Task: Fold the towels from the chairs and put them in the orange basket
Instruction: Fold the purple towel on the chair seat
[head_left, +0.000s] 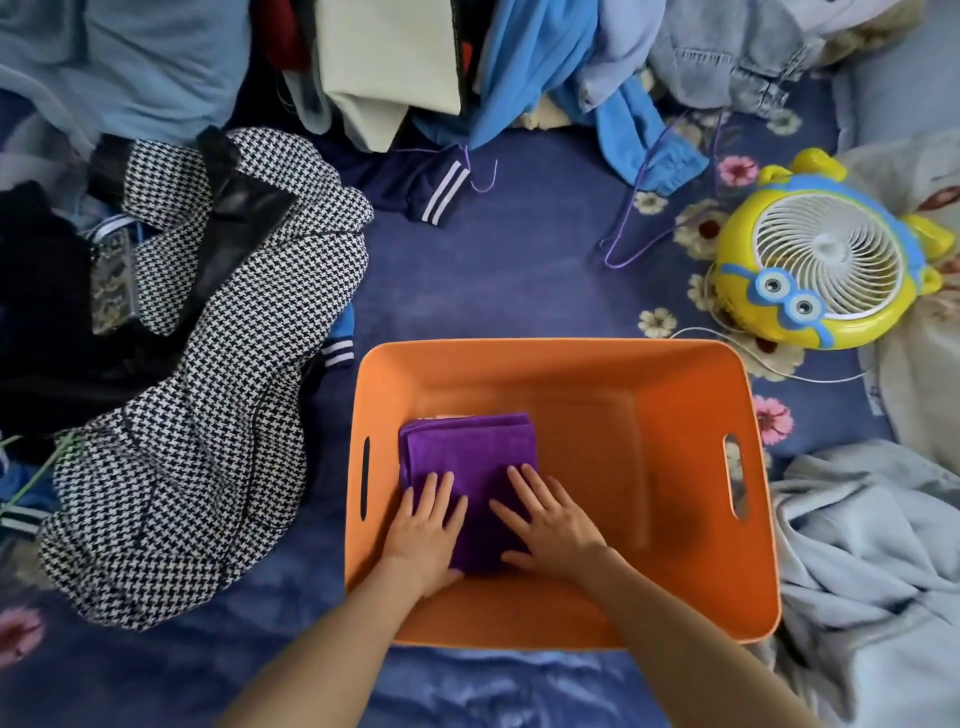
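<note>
Folded purple towel (467, 467) lies in the orange basket (748, 561), left half, long axis running away from the person. Both hands flat on its near end — left hand (423, 530) & right hand (550, 525), fingers straight, pressing, not gripping.

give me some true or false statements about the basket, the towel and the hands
1. The folded purple towel lies inside the orange plastic basket. True.
2. The left hand and right hand rest on the towel with straight fingers. True.
3. The towel lies in the basket's right half. False: it lies in the left half.
4. The yellow and blue plastic fan sits inside the basket. False: it lies outside, beyond the far right corner.
</note>
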